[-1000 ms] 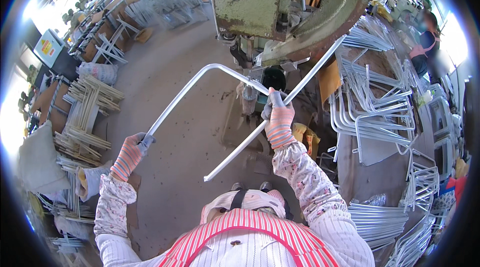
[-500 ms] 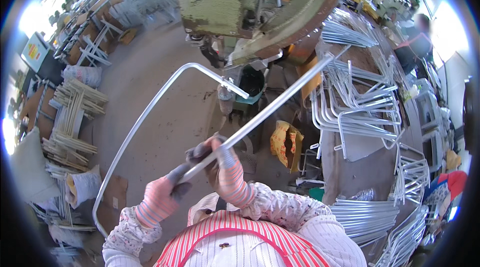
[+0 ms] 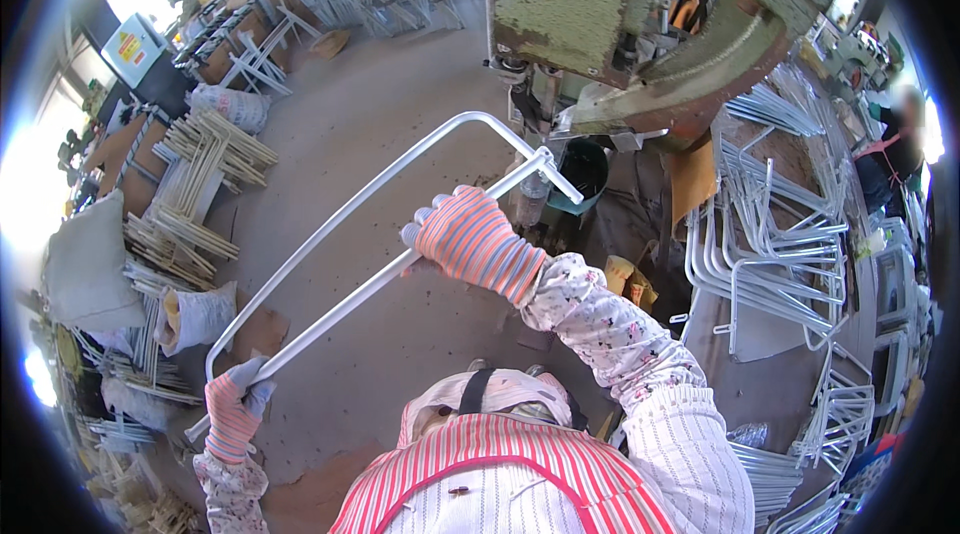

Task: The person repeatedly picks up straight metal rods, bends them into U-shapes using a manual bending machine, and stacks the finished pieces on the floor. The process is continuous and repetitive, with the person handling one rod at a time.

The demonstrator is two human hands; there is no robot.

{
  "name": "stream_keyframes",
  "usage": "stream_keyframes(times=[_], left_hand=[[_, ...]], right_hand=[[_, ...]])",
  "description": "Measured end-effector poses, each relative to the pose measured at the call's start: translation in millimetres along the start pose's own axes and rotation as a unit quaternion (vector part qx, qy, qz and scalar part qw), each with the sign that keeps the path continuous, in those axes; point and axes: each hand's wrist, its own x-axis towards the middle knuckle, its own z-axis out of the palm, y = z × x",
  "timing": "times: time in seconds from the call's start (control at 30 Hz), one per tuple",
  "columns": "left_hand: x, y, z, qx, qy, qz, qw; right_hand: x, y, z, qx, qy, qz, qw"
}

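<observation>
A silvery bent metal tube (image 3: 345, 209) runs from a curved far corner down to a second bend beside my left hand. A straighter metal bar (image 3: 360, 294) lies alongside; its far end meets or overlaps the tube's short arm. Whether they are one piece I cannot tell. My left hand (image 3: 237, 409), in a striped glove with grey fingertips, is closed round the metal near the lower bend. Farther up, my right hand (image 3: 480, 244), in a matching glove, is wrapped over the bar from above; its palm side is hidden.
A green, worn machine (image 3: 565, 4) stands ahead, a dark bucket (image 3: 580, 174) below it. Bent tubes (image 3: 765, 264) are stacked at the right; a person (image 3: 890, 149) is beyond. At the left are pale tube frames (image 3: 205, 149), a white sack (image 3: 200, 317) and a cushion-like bag (image 3: 92, 269).
My hands have moved apart, the left down and leftward, the right up along the bar. The bar's far end has swung left to the bent tube. The view has turned left.
</observation>
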Motion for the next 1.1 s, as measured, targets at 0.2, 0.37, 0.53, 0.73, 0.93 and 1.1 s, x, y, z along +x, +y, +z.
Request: stream_keyframes(times=[0.2, 0.37, 0.53, 0.73, 0.93, 1.1], left_hand=[[19.4, 7.3, -10.9, -0.048, -0.088, -0.092, 0.991], [38.6, 10.0, -12.4, -0.064, -0.139, -0.167, 0.974], [-13.2, -36.1, -27.6, -0.048, -0.021, -0.247, 0.968], [-131.6, -129.9, -46.6, -0.248, 0.052, -0.668, 0.699], [-135.1, -89.6, -14.6, -0.569, 0.212, -0.558, 0.565], [-114.1, -84.4, -28.0, -0.453, 0.263, -0.624, 0.58]], right_hand=[[9.9, 2.7, 1.1, 0.018, -0.082, 0.015, 0.996], [7.1, 11.0, 5.3, 0.09, -0.051, 0.034, 0.994], [12.7, 11.2, 32.4, 0.089, 0.042, -0.008, 0.995], [9.8, 1.7, 31.1, 0.113, 0.058, -0.037, 0.991], [7.1, -1.2, 37.3, 0.055, 0.038, -0.031, 0.997], [8.3, 6.8, 28.1, 0.073, 0.064, -0.043, 0.994]])
